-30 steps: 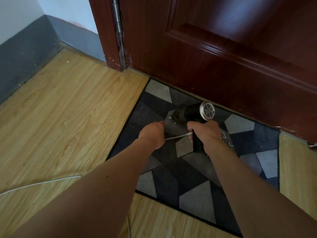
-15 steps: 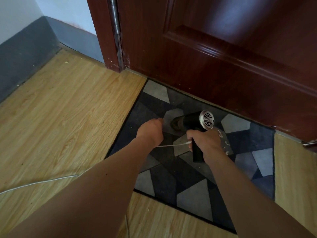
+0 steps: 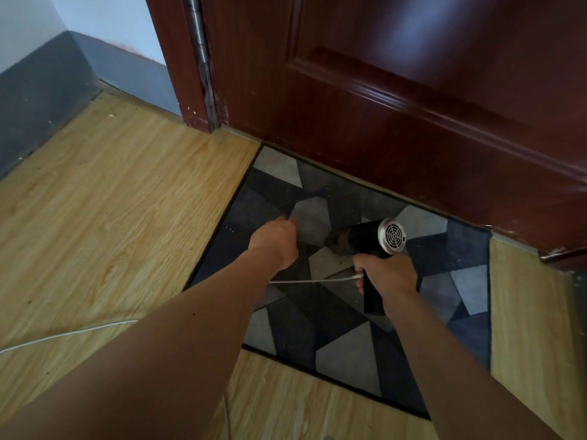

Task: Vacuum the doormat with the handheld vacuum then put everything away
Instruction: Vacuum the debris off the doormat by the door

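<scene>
The doormat (image 3: 343, 354), patterned in grey and dark blue facets, lies on the wood-plank floor (image 3: 111, 217) with its far edge along the foot of the dark red door (image 3: 413, 122).

The handheld vacuum (image 3: 362, 239) is over the middle of the mat. Its silver grille faces up and back, and its nozzle end points left and down at the pile. Contact with the mat cannot be confirmed.

The right hand (image 3: 386, 276) grips the black handle, fingers wrapped round it.

A white cable (image 3: 311, 280) leaves the handle, passes behind the left forearm and runs away across the floor.

The left hand (image 3: 274, 241) is over the mat, just beside the nozzle. Its fingers curl away from view, so whether they hold anything cannot be told.
</scene>
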{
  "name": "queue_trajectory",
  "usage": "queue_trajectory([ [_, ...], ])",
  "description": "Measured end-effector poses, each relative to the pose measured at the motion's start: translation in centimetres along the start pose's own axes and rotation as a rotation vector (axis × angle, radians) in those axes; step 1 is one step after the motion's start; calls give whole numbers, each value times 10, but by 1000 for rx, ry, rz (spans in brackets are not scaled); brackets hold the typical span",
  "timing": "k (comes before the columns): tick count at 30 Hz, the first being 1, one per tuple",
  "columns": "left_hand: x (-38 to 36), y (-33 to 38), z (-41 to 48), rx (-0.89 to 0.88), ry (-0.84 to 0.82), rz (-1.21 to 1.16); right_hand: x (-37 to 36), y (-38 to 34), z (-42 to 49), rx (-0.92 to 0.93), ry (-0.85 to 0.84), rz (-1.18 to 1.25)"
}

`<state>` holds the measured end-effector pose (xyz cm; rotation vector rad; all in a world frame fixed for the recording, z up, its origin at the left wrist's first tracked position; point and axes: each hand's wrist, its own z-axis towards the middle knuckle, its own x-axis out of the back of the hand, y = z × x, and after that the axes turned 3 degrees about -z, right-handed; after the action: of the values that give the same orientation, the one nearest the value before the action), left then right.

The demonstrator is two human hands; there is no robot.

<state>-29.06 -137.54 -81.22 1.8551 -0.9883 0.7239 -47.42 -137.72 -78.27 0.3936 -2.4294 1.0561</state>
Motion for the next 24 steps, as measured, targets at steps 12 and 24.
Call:
queue_trajectory([
  [12,-9,47,-10,-68,-58,113,53,50,-7,-29,182,18],
  [24,-21,85,-23,-155,-81,146,84,89,-17,-117,271,62],
])
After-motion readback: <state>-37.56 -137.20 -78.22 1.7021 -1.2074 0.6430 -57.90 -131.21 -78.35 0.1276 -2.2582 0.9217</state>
